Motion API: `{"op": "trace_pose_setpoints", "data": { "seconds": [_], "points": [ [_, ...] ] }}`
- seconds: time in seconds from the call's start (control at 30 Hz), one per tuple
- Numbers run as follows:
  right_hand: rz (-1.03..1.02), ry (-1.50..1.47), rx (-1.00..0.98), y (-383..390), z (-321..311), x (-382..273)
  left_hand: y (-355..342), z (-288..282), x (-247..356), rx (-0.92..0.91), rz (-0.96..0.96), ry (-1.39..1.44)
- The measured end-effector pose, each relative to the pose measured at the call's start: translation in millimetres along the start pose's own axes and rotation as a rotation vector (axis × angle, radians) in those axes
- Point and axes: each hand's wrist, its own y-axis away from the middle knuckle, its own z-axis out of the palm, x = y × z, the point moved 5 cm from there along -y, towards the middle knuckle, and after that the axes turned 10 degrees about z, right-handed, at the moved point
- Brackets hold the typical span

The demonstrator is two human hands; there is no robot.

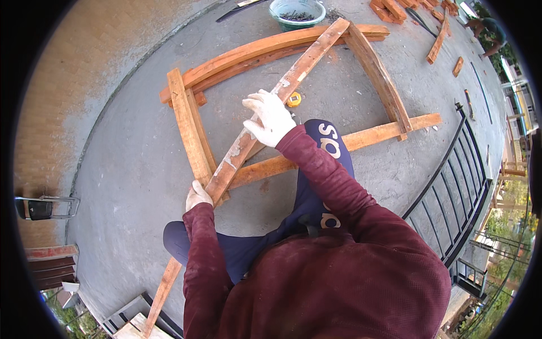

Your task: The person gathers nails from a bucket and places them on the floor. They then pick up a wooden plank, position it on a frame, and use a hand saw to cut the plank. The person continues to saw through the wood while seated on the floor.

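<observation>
A long paint-spotted board (233, 159) lies diagonally across a rectangular wooden frame (189, 127) on the concrete floor. My left hand (197, 195), in a white glove, is closed on the board near the frame's lower left corner; its fingertips are partly hidden. Higher up, my right hand (270, 117), also gloved, rests over the same board with its fingers apart. Just beyond that hand sits a yellow tape measure (294, 99). My legs are folded, one knee over the frame's near rail (375, 133). A similar strip of wood (162, 296) emerges beyond my left knee.
A teal basin (297, 12) of small dark pieces stands beyond the frame. Wood offcuts (389, 10) and a hammer (470, 104) lie far right. A black metal railing (451, 186) is at right. A person (490, 31) is at the far upper right.
</observation>
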Motion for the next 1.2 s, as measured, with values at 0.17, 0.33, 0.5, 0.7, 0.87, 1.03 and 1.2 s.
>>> {"op": "trace_pose_setpoints", "data": {
  "seconds": [0.17, 0.33, 0.5, 0.7, 0.87, 1.03, 1.2],
  "points": [
    [0.542, -0.035, 0.317, 40.1, -103.5, 93.4, -14.5, 15.3, -20.7, 0.023, 0.038, 0.042],
    [0.914, 0.565, -0.133, 153.0, -87.8, 236.6, -10.9, 8.0, -1.0, -0.006, 0.041, 0.048],
    [0.901, 0.659, -0.19, 170.9, -59.8, 231.9, -11.3, 3.7, -6.3, 0.117, 0.09, 0.088],
    [0.881, 0.719, -0.226, 164.8, -66.4, 211.2, 5.1, -2.7, 4.2, 0.325, 0.147, -0.115],
    [0.946, 0.781, -0.408, 153.8, -68.6, 206.2, 0.9, -2.3, 2.1, 0.325, 0.165, -0.263],
    [0.966, 0.409, -0.346, 128.6, -125.1, 179.8, 28.9, -29.6, -1.5, 0.286, -0.073, -0.229],
    [1.363, 0.051, -0.528, 241.4, -253.0, 26.0, 150.0, -102.2, 30.5, -0.433, 0.26, 0.159]
  ]
}}
